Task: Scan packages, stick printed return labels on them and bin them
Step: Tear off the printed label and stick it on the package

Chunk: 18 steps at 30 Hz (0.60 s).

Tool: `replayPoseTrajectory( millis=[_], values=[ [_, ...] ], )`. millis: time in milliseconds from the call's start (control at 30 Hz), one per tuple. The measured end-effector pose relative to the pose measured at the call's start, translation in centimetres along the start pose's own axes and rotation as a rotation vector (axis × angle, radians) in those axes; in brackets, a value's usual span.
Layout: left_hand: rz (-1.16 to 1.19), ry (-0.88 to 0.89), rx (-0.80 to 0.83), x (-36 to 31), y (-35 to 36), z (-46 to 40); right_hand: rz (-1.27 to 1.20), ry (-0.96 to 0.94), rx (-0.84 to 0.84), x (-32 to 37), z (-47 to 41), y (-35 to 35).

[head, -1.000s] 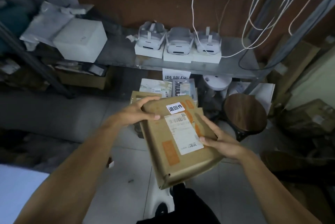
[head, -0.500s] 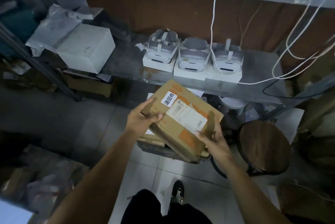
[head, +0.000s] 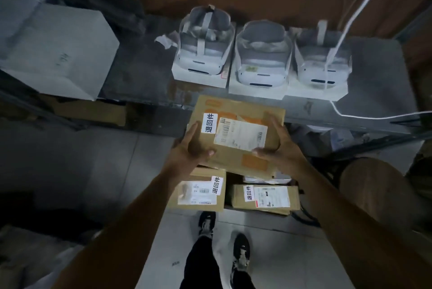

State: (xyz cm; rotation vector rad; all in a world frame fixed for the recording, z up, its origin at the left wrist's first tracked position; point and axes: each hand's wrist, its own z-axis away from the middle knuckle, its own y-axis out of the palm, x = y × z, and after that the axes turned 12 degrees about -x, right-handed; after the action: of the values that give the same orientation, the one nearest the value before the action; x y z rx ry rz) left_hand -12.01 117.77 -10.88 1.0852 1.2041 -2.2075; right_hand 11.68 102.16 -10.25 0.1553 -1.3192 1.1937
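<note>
A brown cardboard package (head: 236, 134) is held flat in the air, its top bearing a white shipping label (head: 240, 135) and a small white return sticker (head: 209, 122). The left hand (head: 190, 148) grips the package's left edge, thumb curled over the top; the right hand (head: 280, 146) clasps its right edge likewise. Directly below the package lie two more labelled boxes (head: 201, 193) (head: 266, 196). Beyond the package, a grey shelf (head: 145, 73) carries three white headsets (head: 261, 59) and a white box (head: 58, 48).
</note>
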Motion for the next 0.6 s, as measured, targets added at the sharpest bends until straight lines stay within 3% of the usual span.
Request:
replayPoseTrajectory(
  millis=[200, 600],
  values=[
    [-0.141, -0.067, 0.029, 4.9, 0.9, -5.4, 0.133, -0.069, 0.067, -1.4, -6.5, 4.5],
    [-0.228, -0.161, 0.023, 9.7, 3.3, -7.7, 0.261, -0.058, 0.125, -6.3, -10.1, 9.4]
  ],
)
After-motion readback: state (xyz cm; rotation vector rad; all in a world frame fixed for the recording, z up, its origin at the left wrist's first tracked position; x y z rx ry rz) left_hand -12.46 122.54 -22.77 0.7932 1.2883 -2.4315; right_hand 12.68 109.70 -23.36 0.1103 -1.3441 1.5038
